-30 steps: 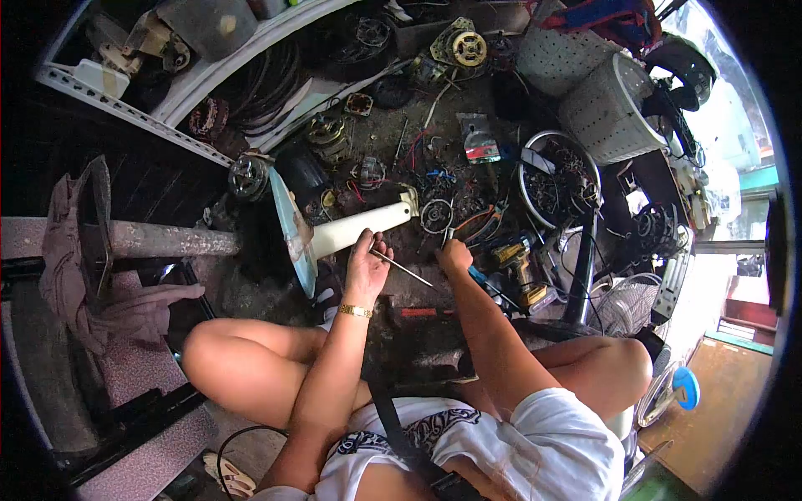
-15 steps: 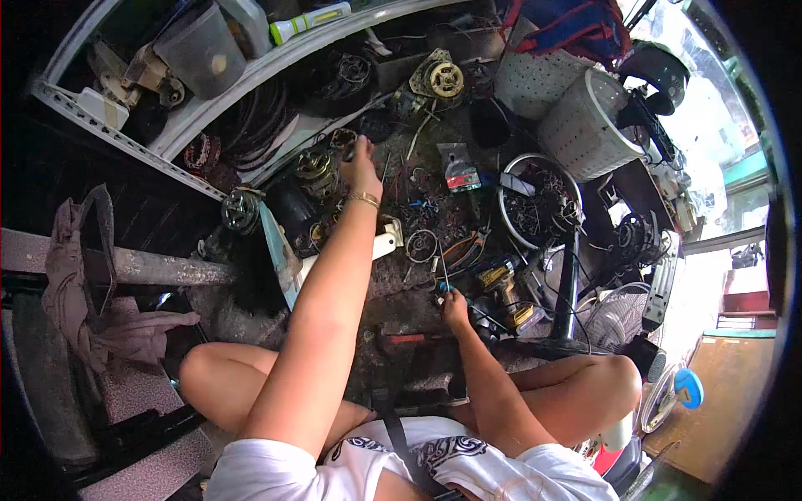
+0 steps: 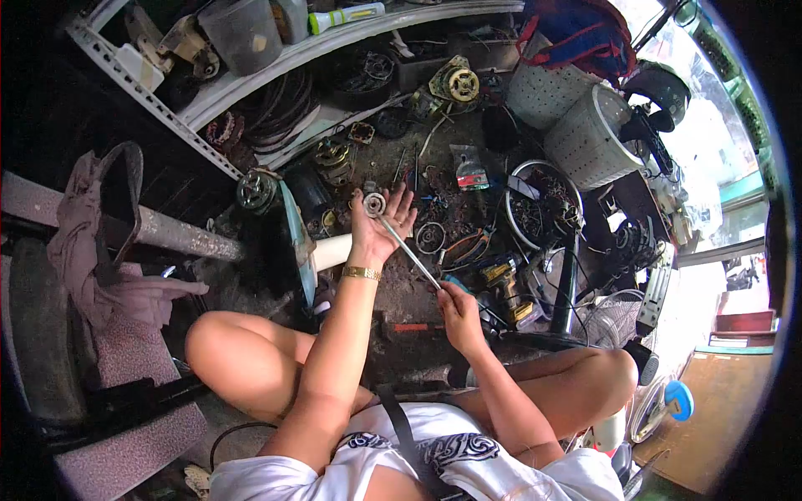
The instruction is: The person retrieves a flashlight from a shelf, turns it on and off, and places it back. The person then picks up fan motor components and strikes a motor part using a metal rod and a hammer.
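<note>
A small round metal part (image 3: pixel 373 204) rests in the upturned palm of my left hand (image 3: pixel 380 225), whose fingers are spread around it. My right hand (image 3: pixel 459 313) is closed on the lower end of a thin metal rod (image 3: pixel 411 255). The rod slants up to the left, its far end at the round part. Just behind my left wrist, a white tube (image 3: pixel 332 251) runs from a pale blue-green round base (image 3: pixel 296 234). Right of my left hand, a metal ring (image 3: pixel 430 238) lies on the floor.
A yellow and black drill (image 3: pixel 503 288) and orange-handled pliers (image 3: pixel 469 249) lie right of centre. Beyond are a round pan of scraps (image 3: pixel 511 219), a perforated white basket (image 3: pixel 589 138) and a small packet (image 3: pixel 470 171). A motor (image 3: pixel 455 83) sits at the back, near a metal shelf edge (image 3: pixel 313 54).
My left hand reached out toward the back left and has come back palm up with the round part. The rod in my right hand now points up-left to that part.
</note>
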Motion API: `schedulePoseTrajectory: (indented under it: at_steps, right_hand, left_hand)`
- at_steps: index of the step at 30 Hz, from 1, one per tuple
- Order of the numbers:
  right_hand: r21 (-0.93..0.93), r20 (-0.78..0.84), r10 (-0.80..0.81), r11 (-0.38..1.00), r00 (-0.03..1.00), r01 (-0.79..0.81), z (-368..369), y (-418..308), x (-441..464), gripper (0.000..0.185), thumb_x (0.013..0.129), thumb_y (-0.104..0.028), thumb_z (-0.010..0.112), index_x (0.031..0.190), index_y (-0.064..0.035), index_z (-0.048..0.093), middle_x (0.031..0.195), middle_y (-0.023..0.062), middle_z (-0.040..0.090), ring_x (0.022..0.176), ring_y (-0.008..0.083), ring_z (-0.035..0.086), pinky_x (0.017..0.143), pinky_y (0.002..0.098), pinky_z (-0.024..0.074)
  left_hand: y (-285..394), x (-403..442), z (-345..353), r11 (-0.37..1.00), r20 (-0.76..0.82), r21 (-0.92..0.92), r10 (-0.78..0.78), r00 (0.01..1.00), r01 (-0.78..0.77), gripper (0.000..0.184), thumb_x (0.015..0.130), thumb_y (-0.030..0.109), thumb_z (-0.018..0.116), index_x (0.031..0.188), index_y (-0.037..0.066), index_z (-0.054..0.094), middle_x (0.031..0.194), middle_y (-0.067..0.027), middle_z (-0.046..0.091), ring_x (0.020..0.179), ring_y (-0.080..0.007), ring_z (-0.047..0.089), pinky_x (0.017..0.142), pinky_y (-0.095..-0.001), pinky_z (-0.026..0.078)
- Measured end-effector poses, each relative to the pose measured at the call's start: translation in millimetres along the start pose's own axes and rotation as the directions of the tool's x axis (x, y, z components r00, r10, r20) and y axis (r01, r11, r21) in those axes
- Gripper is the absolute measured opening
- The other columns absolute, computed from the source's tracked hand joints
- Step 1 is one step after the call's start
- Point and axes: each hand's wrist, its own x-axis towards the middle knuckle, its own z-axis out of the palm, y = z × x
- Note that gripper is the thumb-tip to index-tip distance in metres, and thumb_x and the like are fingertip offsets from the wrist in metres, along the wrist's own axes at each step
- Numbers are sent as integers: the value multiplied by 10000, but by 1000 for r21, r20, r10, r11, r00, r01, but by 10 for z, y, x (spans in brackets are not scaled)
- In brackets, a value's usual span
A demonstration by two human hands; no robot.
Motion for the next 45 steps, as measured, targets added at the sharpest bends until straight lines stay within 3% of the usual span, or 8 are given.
schedulePoseTrajectory:
  at_steps: [2,13,24,32,35,37,39,45]
  right_hand:
    - [-157,46,-57,986,997,64,-3,-161,-105,184,911,-81,455,993,51,553,638,-27,428,575,62,369,487,229,314]
    - [-201,32,-124,971,992,128,-15,-163,-408,223,915,-115,462,1021,56,558,602,-9,441,568,63,393,502,232,342]
    - [-208,48,-130,969,990,137,-32,-238,-533,220,914,-126,470,1013,53,553,597,-9,426,553,62,390,489,231,333]
    - [-60,79,-65,996,995,70,-87,-294,-594,209,916,-122,464,1000,44,559,621,-23,435,571,46,371,496,210,309]
    - [-149,38,-157,976,987,161,-74,-273,-623,214,900,-113,482,1016,49,559,635,4,472,587,95,425,525,255,367]
    - [-234,42,-159,958,986,164,-88,-386,-644,202,881,-107,499,1004,35,571,619,123,522,552,169,484,535,314,407]
    - [-256,38,-151,954,988,155,-108,-494,-669,203,875,-113,502,999,33,570,651,184,538,560,249,529,554,341,422]
    - [-289,53,-180,939,982,188,-195,-494,-647,201,873,-116,500,993,31,566,683,215,541,577,287,538,566,358,428]
  left_hand:
    - [-62,-135,-20,1000,21,-5,10,1000,-9,457,833,532,478,936,87,493,1198,-142,542,1133,-307,490,963,-476,369]
    - [-120,-565,-64,989,138,-150,0,990,20,424,794,434,593,950,41,556,1147,-168,569,1075,-304,532,934,-474,430]
    - [-195,-729,5,995,159,33,90,983,-96,399,811,425,587,932,48,538,1136,-162,572,1039,-284,555,918,-447,453]
    - [-207,-778,-50,978,124,166,105,987,-125,388,813,416,595,947,55,552,1036,-142,608,950,-253,592,862,-393,496]
    - [-219,-803,-15,995,14,66,71,997,-72,359,795,390,631,914,52,606,868,-87,643,742,-192,617,780,-355,528]
    - [-202,-756,-100,995,69,63,73,995,-77,332,794,376,636,895,60,614,809,-66,634,674,-164,596,719,-328,532]
    - [-195,-737,-128,982,-16,151,117,993,-113,314,802,367,628,885,65,618,770,-57,619,633,-151,572,686,-311,527]
    - [-277,-798,-100,951,-41,280,147,988,-130,279,803,351,621,885,86,593,706,-56,591,620,-172,563,784,-388,518]
